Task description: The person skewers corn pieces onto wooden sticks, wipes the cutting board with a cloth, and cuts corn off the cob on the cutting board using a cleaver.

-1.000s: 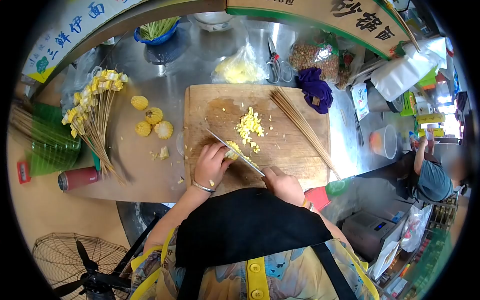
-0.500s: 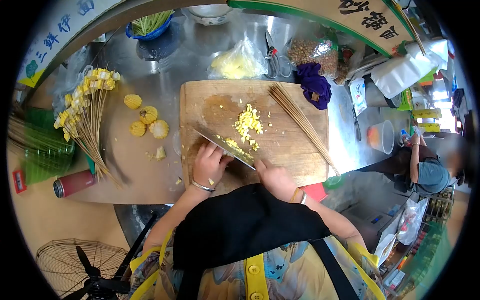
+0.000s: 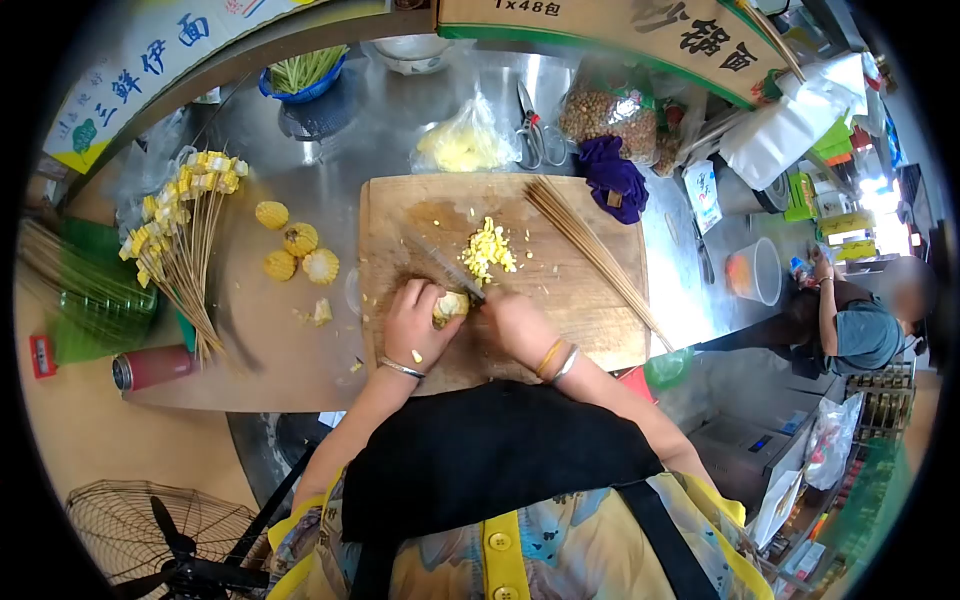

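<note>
My left hand (image 3: 412, 318) is closed round a piece of corn cob (image 3: 450, 309) on the wooden cutting board (image 3: 590, 335). My right hand (image 3: 518, 325) grips the handle of a kitchen knife (image 3: 440, 258), its blade slanting up and left beyond the cob, blurred by motion. Just past the blade lies a small heap of cut yellow corn kernels (image 3: 488, 248). A bundle of thin wooden skewers (image 3: 590, 255) rests along the board's right side. Left of the board are several corn pieces (image 3: 300, 238) and a small scrap of cob (image 3: 321, 311).
Skewered food pieces (image 3: 185, 195) lie far left, beside a red can (image 3: 152, 368). Behind the board are a plastic bag (image 3: 468, 138), scissors (image 3: 535, 130) and a purple cloth (image 3: 615, 180). A clear tub (image 3: 756, 272) stands right. Another person (image 3: 868, 325) is at far right.
The knife blade has moved up and away from my left hand, and the cob piece now shows in that hand. My right hand has shifted slightly up and left. The whole view has shifted slightly.
</note>
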`<control>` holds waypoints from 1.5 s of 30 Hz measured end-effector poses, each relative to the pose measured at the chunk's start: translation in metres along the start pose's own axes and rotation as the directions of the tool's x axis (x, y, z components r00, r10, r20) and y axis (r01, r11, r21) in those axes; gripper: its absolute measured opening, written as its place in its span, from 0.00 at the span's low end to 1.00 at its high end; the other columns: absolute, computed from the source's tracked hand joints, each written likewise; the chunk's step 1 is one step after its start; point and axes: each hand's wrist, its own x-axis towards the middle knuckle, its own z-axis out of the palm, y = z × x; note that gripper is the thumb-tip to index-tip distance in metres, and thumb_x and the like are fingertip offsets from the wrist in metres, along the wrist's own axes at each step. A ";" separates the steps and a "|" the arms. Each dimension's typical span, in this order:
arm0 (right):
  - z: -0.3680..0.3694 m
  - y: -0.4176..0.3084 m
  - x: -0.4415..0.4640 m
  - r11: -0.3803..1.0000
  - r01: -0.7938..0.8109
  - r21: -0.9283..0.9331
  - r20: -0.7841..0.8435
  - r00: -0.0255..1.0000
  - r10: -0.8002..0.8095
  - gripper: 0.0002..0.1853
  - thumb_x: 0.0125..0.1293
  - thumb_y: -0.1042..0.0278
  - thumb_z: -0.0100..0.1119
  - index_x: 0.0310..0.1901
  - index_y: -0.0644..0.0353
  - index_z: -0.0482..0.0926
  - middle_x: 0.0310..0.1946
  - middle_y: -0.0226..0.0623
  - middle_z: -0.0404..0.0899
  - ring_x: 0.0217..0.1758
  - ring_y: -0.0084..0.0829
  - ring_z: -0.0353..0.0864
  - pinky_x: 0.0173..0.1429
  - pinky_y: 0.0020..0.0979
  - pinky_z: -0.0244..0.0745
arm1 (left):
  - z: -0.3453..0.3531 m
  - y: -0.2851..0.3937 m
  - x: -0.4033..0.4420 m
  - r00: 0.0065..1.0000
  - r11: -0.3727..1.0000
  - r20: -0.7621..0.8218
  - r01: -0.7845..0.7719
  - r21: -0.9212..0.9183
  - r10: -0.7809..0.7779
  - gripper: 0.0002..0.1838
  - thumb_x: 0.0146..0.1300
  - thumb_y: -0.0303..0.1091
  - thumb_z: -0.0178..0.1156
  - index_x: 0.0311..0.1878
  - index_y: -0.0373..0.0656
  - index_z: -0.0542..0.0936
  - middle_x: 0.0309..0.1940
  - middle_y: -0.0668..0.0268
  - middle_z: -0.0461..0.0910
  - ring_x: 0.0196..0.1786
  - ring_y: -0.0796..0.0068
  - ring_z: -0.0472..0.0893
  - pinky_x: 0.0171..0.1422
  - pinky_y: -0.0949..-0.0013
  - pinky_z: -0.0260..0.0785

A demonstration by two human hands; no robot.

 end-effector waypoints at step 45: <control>-0.023 -0.013 -0.061 0.999 -0.031 0.009 0.096 0.995 0.030 0.10 0.59 0.75 0.49 0.43 0.63 0.68 0.35 0.49 0.78 0.33 0.51 0.82 0.36 0.46 0.77 | 0.005 -0.006 -0.006 0.996 0.993 -0.086 0.021 -0.116 -0.031 0.16 0.49 0.33 0.67 0.41 0.42 0.78 0.38 0.60 0.78 0.40 0.57 0.78 0.41 0.60 0.71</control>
